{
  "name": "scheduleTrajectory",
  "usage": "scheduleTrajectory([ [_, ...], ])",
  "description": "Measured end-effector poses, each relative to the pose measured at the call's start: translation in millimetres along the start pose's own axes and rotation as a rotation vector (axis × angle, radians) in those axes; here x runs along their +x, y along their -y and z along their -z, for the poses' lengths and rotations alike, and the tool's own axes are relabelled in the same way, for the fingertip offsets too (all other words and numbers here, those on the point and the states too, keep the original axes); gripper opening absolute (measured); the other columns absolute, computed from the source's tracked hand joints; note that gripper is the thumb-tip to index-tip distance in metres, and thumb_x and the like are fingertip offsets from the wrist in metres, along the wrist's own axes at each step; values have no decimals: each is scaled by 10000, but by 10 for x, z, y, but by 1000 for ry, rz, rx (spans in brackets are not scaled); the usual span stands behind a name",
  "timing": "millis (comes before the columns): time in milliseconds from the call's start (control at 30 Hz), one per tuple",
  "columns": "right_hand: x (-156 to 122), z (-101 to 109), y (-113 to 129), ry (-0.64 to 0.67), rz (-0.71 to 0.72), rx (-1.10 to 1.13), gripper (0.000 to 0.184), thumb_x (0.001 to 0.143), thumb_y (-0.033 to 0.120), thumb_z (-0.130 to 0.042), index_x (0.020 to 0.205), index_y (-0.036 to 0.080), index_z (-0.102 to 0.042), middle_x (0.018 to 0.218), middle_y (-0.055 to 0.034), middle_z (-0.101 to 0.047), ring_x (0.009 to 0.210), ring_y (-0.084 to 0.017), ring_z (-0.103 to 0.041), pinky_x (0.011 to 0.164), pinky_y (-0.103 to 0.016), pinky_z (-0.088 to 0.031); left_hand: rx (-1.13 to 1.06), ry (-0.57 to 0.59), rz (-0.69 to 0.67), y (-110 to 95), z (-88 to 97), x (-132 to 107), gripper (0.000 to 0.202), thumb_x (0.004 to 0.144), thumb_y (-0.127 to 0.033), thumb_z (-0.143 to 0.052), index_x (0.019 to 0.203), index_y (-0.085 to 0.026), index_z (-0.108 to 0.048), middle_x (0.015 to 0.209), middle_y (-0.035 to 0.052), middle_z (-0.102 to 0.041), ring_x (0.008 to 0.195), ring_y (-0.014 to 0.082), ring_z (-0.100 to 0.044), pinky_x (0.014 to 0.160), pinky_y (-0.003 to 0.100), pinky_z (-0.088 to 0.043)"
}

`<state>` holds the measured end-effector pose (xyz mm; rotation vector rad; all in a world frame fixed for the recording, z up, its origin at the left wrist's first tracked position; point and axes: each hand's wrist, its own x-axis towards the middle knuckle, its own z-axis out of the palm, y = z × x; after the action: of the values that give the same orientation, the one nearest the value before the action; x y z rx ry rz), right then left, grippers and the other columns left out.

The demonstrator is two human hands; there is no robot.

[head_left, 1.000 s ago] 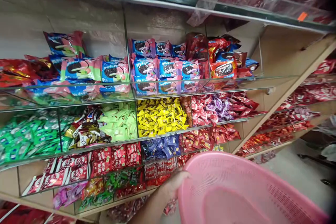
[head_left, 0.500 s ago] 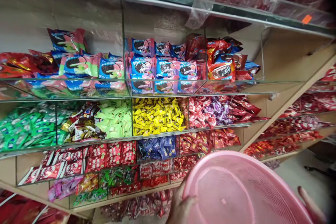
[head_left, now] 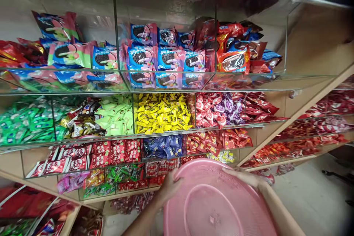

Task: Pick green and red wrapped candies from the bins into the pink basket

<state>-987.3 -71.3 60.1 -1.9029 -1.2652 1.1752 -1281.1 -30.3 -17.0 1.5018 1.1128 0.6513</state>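
L hand [head_left: 172, 185] had fingers curled on L rim of pink basket [head_left: 204, 208]; R hand [head_left: 247, 177] fingers ~straight at upper R rim, grip unclear; basket was up nr candy shelves [head_left: 306, 48]

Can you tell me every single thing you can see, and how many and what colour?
Plastic basket: one, pink, front centre
Shelf unit: one, wooden with glass, behind the basket
Sandwich-cookie packs: many, mostly blue and pink, upper shelf
Orange-red packs: several, right of those
Green sweets: too many to count, middle shelf, left
Pale green sweets: many, left of the yellow
Yellow sweets: many, middle shelf, centre
Purple sweets: many, right of the yellow
Dark blue sweets: many, below the yellow
Red-and-white packets: several, lower left
Floor: pale grey, lower right
Left hand: one, bare, on basket's left edge
Right hand: one, bare, on basket's upper right edge
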Motion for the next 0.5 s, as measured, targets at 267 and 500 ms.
scheduleTrajectory([
  [267,207,-49,374,233,70,-57,376,582,469,-692,804,166,-709,832,-70,-680,752,-224,-595,689,-309,-455,394,167,-317,-810,192,406,285,777,-355,-469,803,-126,-637,698,2,-600,585,92,-451,551,199,-308],
  [500,360,-404,668,446,244,-94,412,643,552,-617,726,154,-684,674,-11,-646,605,-145,-530,598,-258,-414,708,-42,-228,-753,290,354,312,779,-438,-472,764,-175,-639,721,52,-646,635,138,-515,578,228,-310],
])
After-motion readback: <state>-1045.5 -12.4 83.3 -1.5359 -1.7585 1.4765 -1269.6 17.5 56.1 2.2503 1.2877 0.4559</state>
